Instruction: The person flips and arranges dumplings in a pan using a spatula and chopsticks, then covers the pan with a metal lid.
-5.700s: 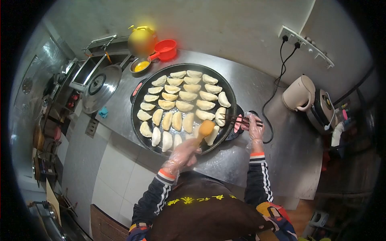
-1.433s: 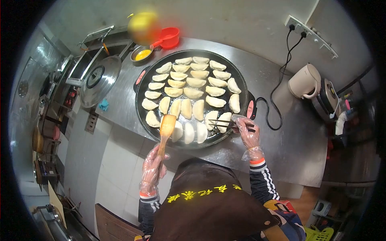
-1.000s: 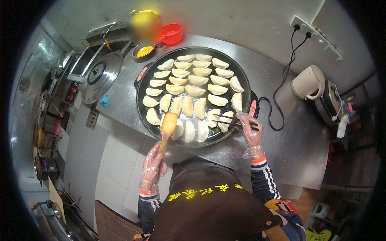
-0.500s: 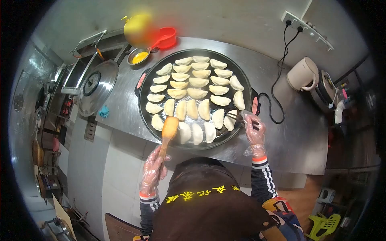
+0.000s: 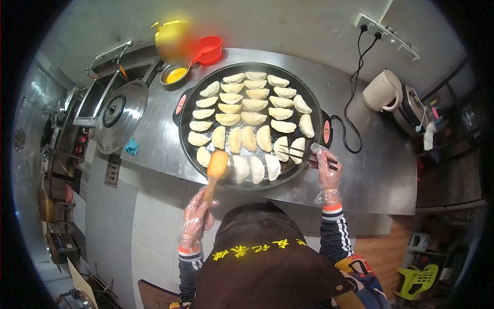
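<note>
A wide black electric pan point(image 5: 315, 110) holds several rows of half-moon dumplings point(image 5: 253, 119). My left hand point(image 5: 196, 216), in a clear plastic glove, is closed around the handle of a wooden spatula point(image 5: 217, 165). Its blade is over the pan's front left edge and partly covers a dumpling. On the right side, my gloved right hand point(image 5: 327, 167) grips dark chopsticks point(image 5: 294, 150). Their tips lie across a dumpling point(image 5: 297, 150) at the pan's front right and reach the dumpling point(image 5: 281, 149) to its left. Whether they pinch either one, I cannot tell.
Behind the pan are a bowl of yellow liquid point(image 5: 176, 75) and a red dipper point(image 5: 209, 50). A large steel lid point(image 5: 123, 116) and a blue cloth point(image 5: 131, 147) are at left. A kettle point(image 5: 382, 91) stands at right, near a black cord point(image 5: 349, 135).
The chopstick tips have moved left, from the rightmost front dumpling toward the one beside it. My left hand and the spatula stay nearly still. The camera view has shifted slightly.
</note>
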Demonstrator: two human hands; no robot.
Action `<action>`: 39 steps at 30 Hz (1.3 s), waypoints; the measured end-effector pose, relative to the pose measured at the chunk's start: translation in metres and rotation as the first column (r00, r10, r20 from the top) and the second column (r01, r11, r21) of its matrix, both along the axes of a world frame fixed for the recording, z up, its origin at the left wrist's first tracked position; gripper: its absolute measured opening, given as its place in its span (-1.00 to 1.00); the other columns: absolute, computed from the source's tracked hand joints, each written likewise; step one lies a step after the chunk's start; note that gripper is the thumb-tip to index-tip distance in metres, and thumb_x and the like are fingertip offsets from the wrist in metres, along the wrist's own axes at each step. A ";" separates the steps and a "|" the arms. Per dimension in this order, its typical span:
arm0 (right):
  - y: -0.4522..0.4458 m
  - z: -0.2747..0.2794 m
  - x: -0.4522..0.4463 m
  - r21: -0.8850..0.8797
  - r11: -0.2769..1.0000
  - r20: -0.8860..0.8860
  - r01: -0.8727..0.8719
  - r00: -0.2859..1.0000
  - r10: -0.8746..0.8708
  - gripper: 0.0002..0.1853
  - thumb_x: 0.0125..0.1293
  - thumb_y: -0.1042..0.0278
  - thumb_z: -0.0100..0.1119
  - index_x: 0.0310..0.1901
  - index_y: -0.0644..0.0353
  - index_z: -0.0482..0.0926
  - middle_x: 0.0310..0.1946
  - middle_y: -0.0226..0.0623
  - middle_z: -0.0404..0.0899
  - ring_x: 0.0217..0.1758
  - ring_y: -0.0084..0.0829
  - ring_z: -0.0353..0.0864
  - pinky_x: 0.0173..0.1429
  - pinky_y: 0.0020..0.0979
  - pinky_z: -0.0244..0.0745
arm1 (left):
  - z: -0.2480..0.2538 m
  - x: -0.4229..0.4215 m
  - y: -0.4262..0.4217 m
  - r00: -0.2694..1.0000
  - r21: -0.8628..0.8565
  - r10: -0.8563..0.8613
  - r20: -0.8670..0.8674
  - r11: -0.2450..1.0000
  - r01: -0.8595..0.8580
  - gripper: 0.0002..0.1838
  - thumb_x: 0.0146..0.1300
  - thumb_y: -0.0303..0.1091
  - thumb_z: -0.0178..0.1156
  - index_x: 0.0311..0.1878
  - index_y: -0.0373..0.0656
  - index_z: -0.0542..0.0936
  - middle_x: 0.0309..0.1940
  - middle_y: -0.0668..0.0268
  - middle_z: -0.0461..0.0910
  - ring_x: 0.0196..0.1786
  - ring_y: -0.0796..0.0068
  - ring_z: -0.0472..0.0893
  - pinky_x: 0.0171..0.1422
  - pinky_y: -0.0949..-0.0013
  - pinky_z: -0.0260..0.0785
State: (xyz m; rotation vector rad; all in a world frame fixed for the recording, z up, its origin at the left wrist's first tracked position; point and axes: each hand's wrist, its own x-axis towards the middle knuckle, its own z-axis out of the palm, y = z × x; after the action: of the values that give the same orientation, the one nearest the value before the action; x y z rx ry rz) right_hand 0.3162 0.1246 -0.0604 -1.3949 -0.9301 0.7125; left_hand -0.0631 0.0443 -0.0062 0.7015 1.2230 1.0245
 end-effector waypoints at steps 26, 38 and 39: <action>-0.007 0.005 -0.012 -0.051 0.997 -0.102 0.065 0.992 -0.070 -0.76 0.31 0.28 0.25 -0.19 0.34 0.64 -0.28 -0.26 0.66 -0.31 -0.51 0.66 -0.28 -0.49 0.62 | 0.012 0.008 0.006 0.998 -0.004 -0.055 -0.026 0.999 0.054 -0.40 0.37 -0.24 0.13 0.39 -0.27 0.22 -0.21 0.16 0.60 -0.71 0.65 0.40 -0.73 0.64 0.15; 0.005 -0.017 -0.014 0.090 0.996 0.153 -0.014 0.988 0.000 -0.86 0.26 0.39 0.27 -0.27 0.30 0.66 -0.29 -0.19 0.69 -0.21 -0.40 0.67 -0.16 -0.39 0.54 | 0.010 0.012 0.004 0.995 -0.040 -0.096 -0.010 0.995 0.096 -0.44 0.37 -0.28 0.10 0.37 -0.26 0.25 -0.22 0.17 0.60 -0.74 0.66 0.38 -0.73 0.63 0.16; 0.007 -0.013 -0.018 0.080 0.997 0.127 -0.019 0.992 0.009 -0.87 0.26 0.40 0.27 -0.28 0.30 0.66 -0.28 -0.18 0.69 -0.22 -0.39 0.67 -0.16 -0.38 0.54 | 0.010 0.014 0.005 0.995 -0.049 -0.102 0.001 0.994 0.102 -0.43 0.37 -0.26 0.13 0.37 -0.24 0.26 -0.21 0.17 0.60 -0.72 0.66 0.38 -0.72 0.64 0.17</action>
State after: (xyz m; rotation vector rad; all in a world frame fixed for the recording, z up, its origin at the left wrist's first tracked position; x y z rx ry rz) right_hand 0.2983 0.1317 -0.0734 -1.3749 -1.0579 0.5952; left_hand -0.0496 0.0489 0.0037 0.7192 1.1973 0.9076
